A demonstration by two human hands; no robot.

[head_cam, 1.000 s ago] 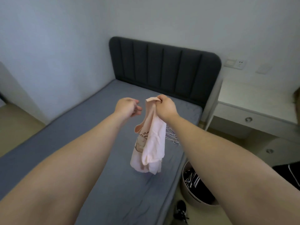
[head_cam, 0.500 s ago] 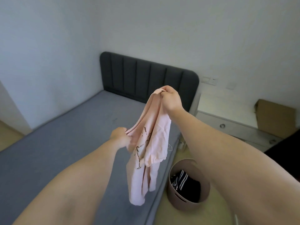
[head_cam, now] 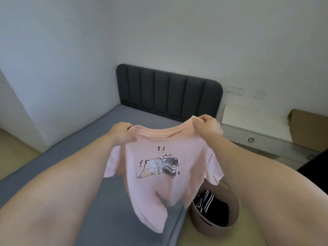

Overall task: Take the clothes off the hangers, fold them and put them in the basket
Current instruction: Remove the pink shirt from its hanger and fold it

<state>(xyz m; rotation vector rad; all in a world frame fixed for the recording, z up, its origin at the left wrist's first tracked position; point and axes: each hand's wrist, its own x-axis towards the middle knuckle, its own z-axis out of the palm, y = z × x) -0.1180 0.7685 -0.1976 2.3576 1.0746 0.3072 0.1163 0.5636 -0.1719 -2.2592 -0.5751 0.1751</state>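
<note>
A small pink T-shirt (head_cam: 159, 183) with a cartoon dog print hangs spread open in the air above the grey bed (head_cam: 74, 167). My left hand (head_cam: 122, 134) grips its left shoulder by the collar. My right hand (head_cam: 209, 126) grips the right shoulder. The print faces me and the hem swings loose. A round beige basket (head_cam: 213, 226) stands on the floor beside the bed, below the shirt's right side, with dark striped clothing (head_cam: 207, 203) inside. No hanger shows in this view.
A dark padded headboard (head_cam: 168, 91) stands at the bed's far end against the white wall. A white bedside drawer unit (head_cam: 255, 128) is at the right, with a cardboard box (head_cam: 308, 128) on it. Something black (head_cam: 314, 164) lies at the right edge.
The shirt hung bunched from my right hand. My left hand has taken the other shoulder, and both hands have pulled apart, spreading the shirt open. The view has tilted up.
</note>
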